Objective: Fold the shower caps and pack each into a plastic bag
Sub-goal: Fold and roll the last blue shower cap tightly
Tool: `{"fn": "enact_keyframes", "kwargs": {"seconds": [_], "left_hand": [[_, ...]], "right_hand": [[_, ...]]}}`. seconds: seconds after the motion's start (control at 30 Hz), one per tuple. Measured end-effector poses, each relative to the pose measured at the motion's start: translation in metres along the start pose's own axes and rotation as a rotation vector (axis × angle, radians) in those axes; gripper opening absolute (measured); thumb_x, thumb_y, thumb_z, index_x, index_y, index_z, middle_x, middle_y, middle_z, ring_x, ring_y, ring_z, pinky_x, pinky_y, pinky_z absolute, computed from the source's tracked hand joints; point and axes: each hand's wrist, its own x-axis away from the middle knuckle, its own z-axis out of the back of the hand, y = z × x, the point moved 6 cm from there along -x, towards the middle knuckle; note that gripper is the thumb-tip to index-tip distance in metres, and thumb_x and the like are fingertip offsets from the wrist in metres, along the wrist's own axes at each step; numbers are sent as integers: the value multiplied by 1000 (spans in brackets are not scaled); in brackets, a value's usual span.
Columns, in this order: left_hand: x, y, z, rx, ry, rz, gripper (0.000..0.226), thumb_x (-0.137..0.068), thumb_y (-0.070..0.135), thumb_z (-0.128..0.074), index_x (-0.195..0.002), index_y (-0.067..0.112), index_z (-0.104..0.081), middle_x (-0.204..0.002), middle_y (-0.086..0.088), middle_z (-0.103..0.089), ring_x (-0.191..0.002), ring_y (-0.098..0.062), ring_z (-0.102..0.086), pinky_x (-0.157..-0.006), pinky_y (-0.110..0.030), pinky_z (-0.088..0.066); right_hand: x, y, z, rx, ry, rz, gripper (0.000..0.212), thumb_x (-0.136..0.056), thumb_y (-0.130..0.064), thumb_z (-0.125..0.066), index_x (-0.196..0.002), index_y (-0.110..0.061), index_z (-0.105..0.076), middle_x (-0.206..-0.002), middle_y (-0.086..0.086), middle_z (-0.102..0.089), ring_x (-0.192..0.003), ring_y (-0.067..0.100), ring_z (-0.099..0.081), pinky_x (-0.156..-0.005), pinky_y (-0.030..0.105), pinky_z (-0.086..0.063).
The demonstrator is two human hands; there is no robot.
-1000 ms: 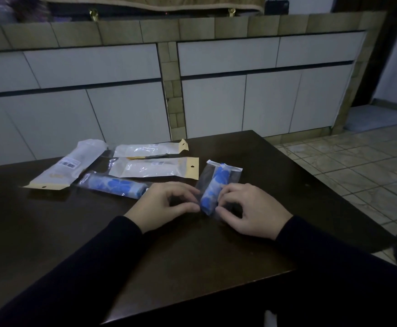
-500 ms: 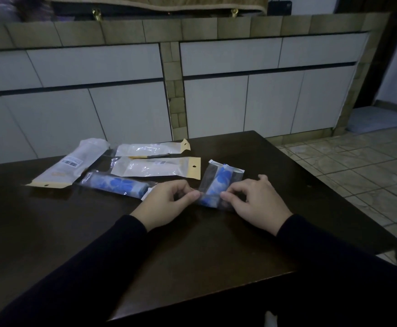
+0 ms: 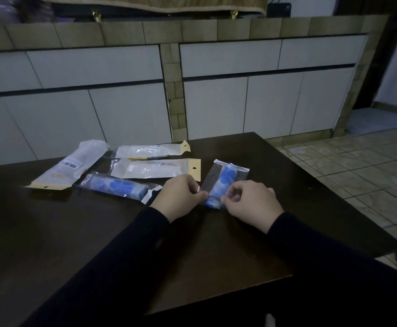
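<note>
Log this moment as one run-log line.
left hand: pinches clear plastic bag | right hand: pinches same bag | contents: folded blue shower cap | surface: dark wooden table

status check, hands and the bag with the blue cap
Left hand and right hand both pinch the near end of the bagged blue shower cap. Flat on table. Nothing blocking.

The near end of the clear bag holding the blue shower cap is lying hidden under the fingertips of both hands, left hand and right hand, so its opening cannot be made out. Left of that bag, the barcode label on the white packet is showing too small to read. Beyond the bag, the items on the tiled ledge are getting cut off by the top edge, and the far-left corner is blurring out.
</note>
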Motion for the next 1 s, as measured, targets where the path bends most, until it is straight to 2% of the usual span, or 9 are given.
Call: {"fn": "enact_keyframes", "kwargs": {"seconds": [0.17, 0.27, 0.37, 0.5, 0.6, 0.67, 0.8, 0.9, 1.0], "left_hand": [[-6, -1, -11, 252, -96, 73, 39, -84, 30, -72, -119, 18, -61, -102, 2, -68, -87, -6, -60, -62, -18, -41], [-3, -1, -11, 407, -67, -4, 20, -87, 26, -70, -106, 22, -69, -89, 6, -72, -83, -6, -66, -69, -19, -49], [-4, -6, -1, 635, 25, -95, 6, -89, 21, -67, -94, 17, -68, -85, 4, -73, -78, -10, -67, -72, -28, -51], [-1, -10, 12, 695, 156, -128, 13, -92, 22, -62, -79, 22, -64, -70, 9, -65, -65, -5, -57, -62, -23, -41], [5, -10, 15, 803, 94, -140, 6, -89, 23, -65, -89, 18, -63, -73, 4, -69, -70, -14, -61, -65, -30, -45], [7, -11, 16, 847, 23, -132, 25, -80, 21, -75, -100, 15, -62, -88, -3, -75, -80, -18, -68, -72, -35, -49], [3, -20, 23, 841, 114, -78, 24, -74, 15, -80, -89, 12, -61, -88, -8, -75, -83, -22, -69, -79, -41, -50], [-2, -28, 18, 887, 83, -55, 19, -77, 14, -78, -84, 12, -60, -85, -9, -74, -73, -17, -66, -71, -36, -50], [-2, -32, 19, 883, 113, -27, 27, -77, 22, -78, -97, 16, -61, -93, -4, -73, -72, -10, -60, -63, -25, -44]], "right_hand": [[-2, 8, 2, -49, -10, -34, 10, -87, -43, -62, -88, -34, -58, -99, -10, -51, -89, 7, -50, -90, 34, -38], [-4, 13, 3, -116, -9, -33, 11, -87, -43, -62, -85, -34, -57, -107, -9, -47, -100, 10, -48, -94, 35, -39], [-7, 7, 1, -400, -3, 29, 11, -87, -40, -63, -89, -31, -57, -99, -11, -62, -97, 8, -58, -95, 43, -47], [-8, -8, 5, -808, 9, 16, 47, -78, -36, -76, -112, -26, -46, -93, 0, -70, -84, 8, -68, -73, 25, -54], [-14, -19, 5, -815, 28, 45, 32, -78, -28, -77, -104, -16, -63, -85, 5, -73, -79, 14, -70, -74, 27, -57], [-18, -23, 5, -852, 30, 64, 20, -79, -24, -76, -93, -13, -69, -85, 8, -73, -82, 19, -70, -76, 28, -57], [-23, -31, 3, -932, -83, 79, 17, -81, -17, -73, -96, -11, -69, -91, 3, -72, -84, 11, -70, -67, 16, -54], [-25, -34, 2, -881, -116, 99, 16, -85, -23, -69, -98, -13, -70, -93, 1, -72, -86, 9, -68, -69, 14, -52], [-25, -33, 7, -799, -52, 149, 8, -91, -26, -63, -93, -23, -70, -92, -4, -70, -88, 6, -64, -76, 16, -50]]}}
